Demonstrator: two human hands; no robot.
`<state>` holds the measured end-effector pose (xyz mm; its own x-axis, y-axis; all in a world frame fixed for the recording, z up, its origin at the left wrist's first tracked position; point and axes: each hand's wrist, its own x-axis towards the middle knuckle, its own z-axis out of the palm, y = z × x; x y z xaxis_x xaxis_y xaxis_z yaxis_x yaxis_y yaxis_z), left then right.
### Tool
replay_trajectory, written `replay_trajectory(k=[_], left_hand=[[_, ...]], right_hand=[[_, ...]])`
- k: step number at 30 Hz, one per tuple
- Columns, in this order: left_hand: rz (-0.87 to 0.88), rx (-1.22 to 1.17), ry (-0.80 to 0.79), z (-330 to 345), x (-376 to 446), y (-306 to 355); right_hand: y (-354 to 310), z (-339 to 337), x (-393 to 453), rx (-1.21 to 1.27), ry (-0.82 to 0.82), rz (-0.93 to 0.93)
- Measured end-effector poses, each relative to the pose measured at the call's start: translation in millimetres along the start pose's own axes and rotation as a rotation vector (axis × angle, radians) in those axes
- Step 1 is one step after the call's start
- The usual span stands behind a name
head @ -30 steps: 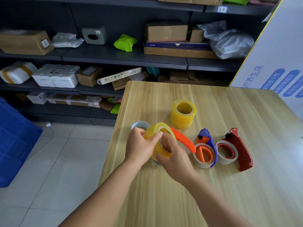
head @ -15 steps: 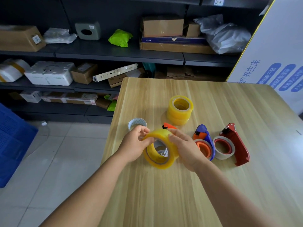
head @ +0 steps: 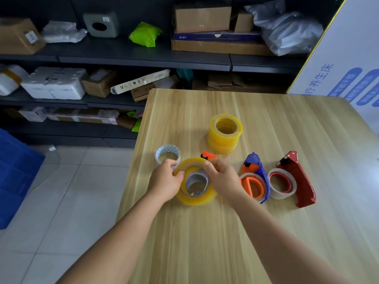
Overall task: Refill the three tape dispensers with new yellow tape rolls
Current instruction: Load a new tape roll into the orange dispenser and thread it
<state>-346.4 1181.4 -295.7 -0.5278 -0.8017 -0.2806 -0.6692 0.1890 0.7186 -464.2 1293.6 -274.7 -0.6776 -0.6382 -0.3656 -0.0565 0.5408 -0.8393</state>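
Both my hands grip one yellow tape roll, tilted toward me just above the table. My left hand pinches its left rim and my right hand its upper right rim. Behind the roll only the tip of an orange dispenser shows; my hands hide the rest. A blue dispenser and a red dispenser lie to the right, each with a nearly empty white core. Two more yellow rolls are stacked farther back.
An empty white tape core stands by the wooden table's left edge, just behind my left hand. Dark shelves with boxes and bags run along the back. A white printed board leans at the right, a blue crate at the left.
The roll came off the orange dispenser's side and now sits lower and nearer me, its hole facing me. My right hand shifted from under the roll to its upper rim.
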Motion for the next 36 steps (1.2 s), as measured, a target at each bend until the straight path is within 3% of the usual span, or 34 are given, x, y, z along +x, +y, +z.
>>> replay_trajectory(k=[4, 9, 14, 17, 22, 24, 29, 36], left_hand=[[-0.088, 0.068, 0.032, 3.4, 4.1, -6.1], [-0.159, -0.047, -0.065, 18.4, 8.0, -11.1], [-0.253, -0.120, -0.050, 13.0, -3.0, -28.0], [-0.306, -0.135, -0.037, 13.7, -22.1, -41.3], [-0.318, -0.083, 0.005, 35.2, -46.6, -41.9], [-0.307, -0.041, 0.014, 39.5, -48.4, -38.9], [-0.327, 0.012, -0.043, 43.2, -49.5, -40.5], [-0.338, -0.040, -0.062, 44.2, -53.8, -41.3]], right_hand=[[-1.5, 1.3, 5.5, -0.234, -0.074, 0.018], [5.2, 5.7, 7.5, -0.236, -0.104, 0.103], [21.2, 22.3, 11.5, -0.370, -0.161, 0.143], [29.0, 30.6, -1.0, -0.467, -0.185, 0.058], [47.7, 31.6, -35.1, -0.631, -0.023, -0.169], [52.6, 31.2, -47.7, -0.690, -0.075, -0.230], [67.5, 29.2, -53.0, -0.864, -0.183, -0.161], [54.4, 39.1, -51.8, -0.926, -0.159, -0.123]])
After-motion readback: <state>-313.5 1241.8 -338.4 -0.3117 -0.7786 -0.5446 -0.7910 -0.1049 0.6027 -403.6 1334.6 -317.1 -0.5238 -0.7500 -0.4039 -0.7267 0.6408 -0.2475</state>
